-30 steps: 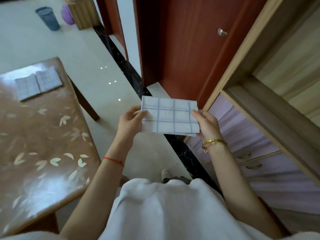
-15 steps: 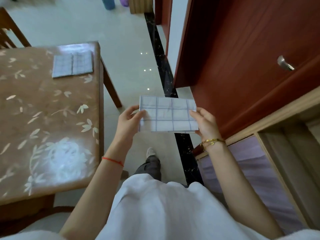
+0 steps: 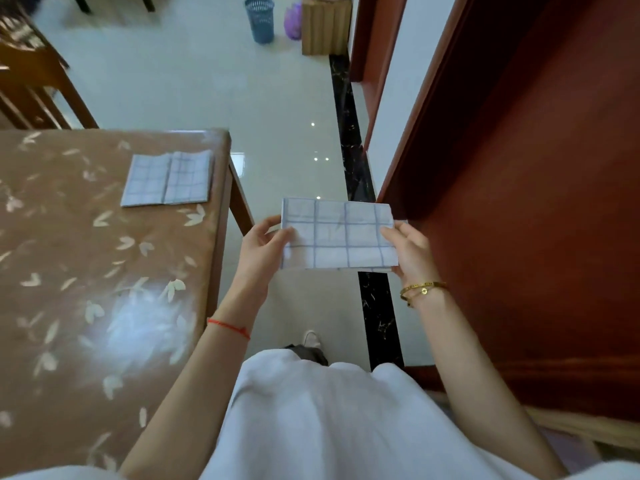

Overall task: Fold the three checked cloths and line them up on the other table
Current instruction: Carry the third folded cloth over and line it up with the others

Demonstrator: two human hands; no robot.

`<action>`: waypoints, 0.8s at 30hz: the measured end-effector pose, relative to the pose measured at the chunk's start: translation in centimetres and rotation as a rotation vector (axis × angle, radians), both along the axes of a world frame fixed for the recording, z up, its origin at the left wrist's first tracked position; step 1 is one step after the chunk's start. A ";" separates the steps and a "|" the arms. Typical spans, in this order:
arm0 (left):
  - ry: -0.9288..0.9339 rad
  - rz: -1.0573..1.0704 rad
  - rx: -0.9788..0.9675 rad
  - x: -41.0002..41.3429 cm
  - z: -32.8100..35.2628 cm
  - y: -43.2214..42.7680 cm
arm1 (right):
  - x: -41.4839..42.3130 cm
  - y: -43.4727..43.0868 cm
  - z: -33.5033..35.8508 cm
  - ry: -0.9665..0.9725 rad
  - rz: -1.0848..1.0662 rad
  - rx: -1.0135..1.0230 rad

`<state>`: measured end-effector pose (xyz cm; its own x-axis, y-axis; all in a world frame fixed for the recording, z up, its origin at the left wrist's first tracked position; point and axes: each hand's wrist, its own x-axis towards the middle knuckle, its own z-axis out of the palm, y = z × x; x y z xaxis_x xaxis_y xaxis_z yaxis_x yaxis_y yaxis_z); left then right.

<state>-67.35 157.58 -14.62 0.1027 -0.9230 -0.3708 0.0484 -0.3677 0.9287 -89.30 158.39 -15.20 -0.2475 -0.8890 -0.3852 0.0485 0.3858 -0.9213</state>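
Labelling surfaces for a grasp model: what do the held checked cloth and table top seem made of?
The held checked cloth: thin matte woven fabric, perhaps cotton; it shows creases and layered folded edges. The table top: glossy brown leaf-printed surface, perhaps a plastic cover or lacquer; it reflects a white glare.

White top [image 3: 311, 427], red wrist string [image 3: 228, 328], gold bangles [image 3: 422, 289]
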 end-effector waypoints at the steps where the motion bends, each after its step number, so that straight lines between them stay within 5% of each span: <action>1: -0.004 0.002 -0.003 0.3 0.1 -1.5 | 0.4 -1.6 0.0 -0.009 0.000 -0.004; 24: 0.002 0.356 0.048 6.2 -0.3 -24.5 | 8.2 -33.0 0.5 -0.038 0.402 0.052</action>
